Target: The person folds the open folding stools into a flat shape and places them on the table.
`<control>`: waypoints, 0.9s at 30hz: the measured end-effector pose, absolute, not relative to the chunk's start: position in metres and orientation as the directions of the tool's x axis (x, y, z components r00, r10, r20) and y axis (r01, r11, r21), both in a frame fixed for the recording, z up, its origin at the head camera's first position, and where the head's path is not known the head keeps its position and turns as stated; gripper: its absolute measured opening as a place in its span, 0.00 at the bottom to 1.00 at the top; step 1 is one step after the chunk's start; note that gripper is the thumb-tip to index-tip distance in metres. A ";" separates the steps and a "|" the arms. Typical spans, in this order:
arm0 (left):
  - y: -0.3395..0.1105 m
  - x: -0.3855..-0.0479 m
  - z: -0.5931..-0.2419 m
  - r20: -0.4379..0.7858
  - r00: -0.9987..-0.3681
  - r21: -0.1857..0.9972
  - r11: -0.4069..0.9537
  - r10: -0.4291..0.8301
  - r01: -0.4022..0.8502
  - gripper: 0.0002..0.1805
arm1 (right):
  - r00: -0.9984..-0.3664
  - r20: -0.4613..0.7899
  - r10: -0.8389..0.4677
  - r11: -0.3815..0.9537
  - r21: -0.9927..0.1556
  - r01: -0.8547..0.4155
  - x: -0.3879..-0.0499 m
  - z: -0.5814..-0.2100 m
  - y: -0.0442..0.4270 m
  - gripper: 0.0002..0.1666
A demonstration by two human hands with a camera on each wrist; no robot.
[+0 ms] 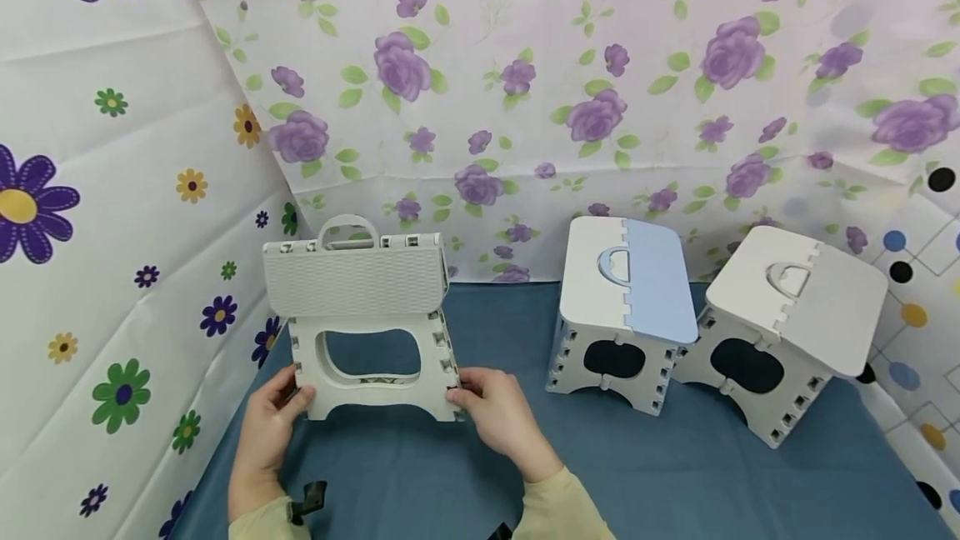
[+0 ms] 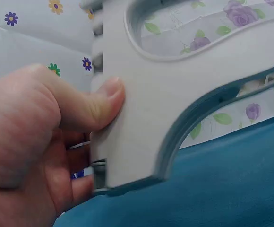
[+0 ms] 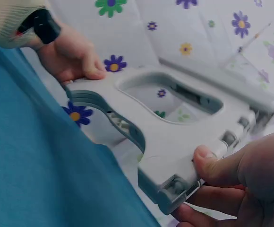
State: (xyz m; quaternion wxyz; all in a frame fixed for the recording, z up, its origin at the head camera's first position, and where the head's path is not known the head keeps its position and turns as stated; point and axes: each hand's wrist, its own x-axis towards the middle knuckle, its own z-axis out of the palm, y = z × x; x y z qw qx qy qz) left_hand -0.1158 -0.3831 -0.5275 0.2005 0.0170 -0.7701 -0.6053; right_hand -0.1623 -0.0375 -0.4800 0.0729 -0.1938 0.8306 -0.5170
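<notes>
Both the left hand and the right hand had fingers pinching a part-folded white stool near the left edge of the worktop; toward the far right corner stood a white-and-grey stool and a white-and-blue stool.

No legible text (or numbers).

Your left forearm enters from seven o'clock and your right forearm from between five and six, both in pale sleeves. Your left grip aims toward one o'clock, your right grip between ten and eleven. They stand well apart, both pinching: left thumb and right thumb press in front, fingers curled behind.
</notes>
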 end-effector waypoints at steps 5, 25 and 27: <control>-0.382 -0.118 -0.527 0.201 -0.931 0.942 0.322 -0.306 0.097 0.23 | -0.924 0.030 -0.382 0.370 -0.911 -0.183 -0.161 -0.485 -0.044 0.16; -0.382 -0.132 -0.525 -0.237 -0.907 0.904 0.262 -0.349 -0.337 0.37 | -0.908 -0.123 -0.400 0.201 -0.979 0.044 -0.164 -0.511 -0.055 0.23; -0.383 -0.131 -0.526 -0.241 -0.906 0.897 0.276 -0.349 -0.345 0.37 | -0.899 -0.145 -0.413 0.193 -0.979 0.069 -0.163 -0.512 -0.058 0.24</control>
